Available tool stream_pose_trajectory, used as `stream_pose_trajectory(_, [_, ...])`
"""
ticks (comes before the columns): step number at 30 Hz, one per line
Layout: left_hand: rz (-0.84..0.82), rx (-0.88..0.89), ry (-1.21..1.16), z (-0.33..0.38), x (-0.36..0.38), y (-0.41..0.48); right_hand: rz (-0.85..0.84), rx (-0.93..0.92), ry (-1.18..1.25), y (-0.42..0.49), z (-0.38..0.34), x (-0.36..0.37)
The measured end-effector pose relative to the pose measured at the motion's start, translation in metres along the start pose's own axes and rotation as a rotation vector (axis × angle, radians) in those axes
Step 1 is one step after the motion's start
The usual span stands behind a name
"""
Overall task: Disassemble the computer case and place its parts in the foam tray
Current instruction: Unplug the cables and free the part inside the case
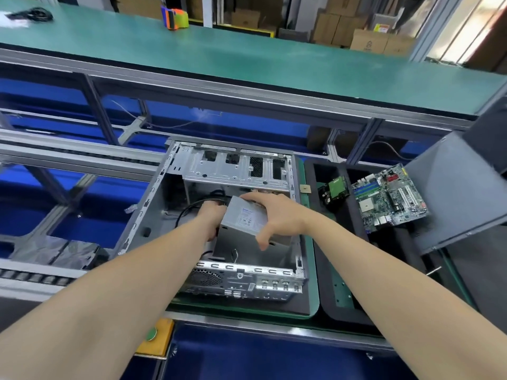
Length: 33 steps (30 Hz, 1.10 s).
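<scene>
The right hand (277,215) lay over the top of the power supply (245,218), fingers curled over its far edge and the thumb pointing down its near side. The left hand (210,218) gripped the box's left end; most of its fingers were hidden behind the metal, so only a closed grip could be made out. Between them, the power supply sat inside the computer case (153,204), near the middle and tipped up, its labelled face turned towards the camera. It was a plain grey metal box with a pale sticker on one face. The hands covered too much of it to tell which way its long axis ran. A black cable (189,209) looped on the case floor just beside the left hand, and I could not tell whether it was attached to the box.

The foam tray (337,311) lay to the right of both hands, just beyond the case's right wall, on the same green worktop (312,259). The right hand was the nearer one to it. A hard drive (333,193) and a motherboard (389,198) already filled its far slots, with a grey side panel (452,193) leaning further right. The near slot looked free, so the box would probably have to be lifted clear of the wall, then carried right and slightly towards the person.
</scene>
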<state>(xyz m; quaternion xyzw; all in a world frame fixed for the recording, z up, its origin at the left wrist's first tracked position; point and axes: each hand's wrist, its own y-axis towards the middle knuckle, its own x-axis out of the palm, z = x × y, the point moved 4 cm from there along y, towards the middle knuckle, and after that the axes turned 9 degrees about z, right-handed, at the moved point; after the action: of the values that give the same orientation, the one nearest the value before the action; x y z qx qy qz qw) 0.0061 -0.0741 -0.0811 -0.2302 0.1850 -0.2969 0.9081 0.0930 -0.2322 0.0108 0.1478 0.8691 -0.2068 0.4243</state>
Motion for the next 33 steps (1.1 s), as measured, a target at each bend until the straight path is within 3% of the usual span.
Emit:
stream_pose_trajectory(5, [-0.046, 0.053, 0.067, 0.005, -0.001, -0.002, -0.002, -0.002, -0.047, -0.005, -0.005, 0.000])
stream_pose_trajectory(9, [0.028, 0.289, 0.459, 0.018, -0.019, -0.006, -0.031, -0.023, -0.068, -0.012, -0.008, -0.005])
stream_pose_trajectory(15, [-0.077, 0.348, 0.829, 0.043, -0.045, -0.008, -0.055, -0.038, -0.051, -0.020, -0.019, -0.019])
stream_pose_trajectory(22, [-0.203, 0.697, 1.398, 0.076, -0.059, -0.015, -0.029, -0.085, -0.064, -0.024, -0.043, -0.033])
stream_pose_trajectory(27, [-0.409, 0.861, 1.316, 0.093, -0.059, -0.023, -0.005, -0.110, -0.057, -0.022, -0.055, -0.035])
stream_pose_trajectory(30, [-0.465, 0.903, 1.016, 0.105, -0.067, -0.033, 0.027, -0.092, -0.031, -0.022, -0.055, -0.035])
stream_pose_trajectory(33, [-0.559, 0.782, 0.631, 0.112, -0.075, -0.045, 0.112, -0.035, 0.023, -0.025, -0.048, -0.040])
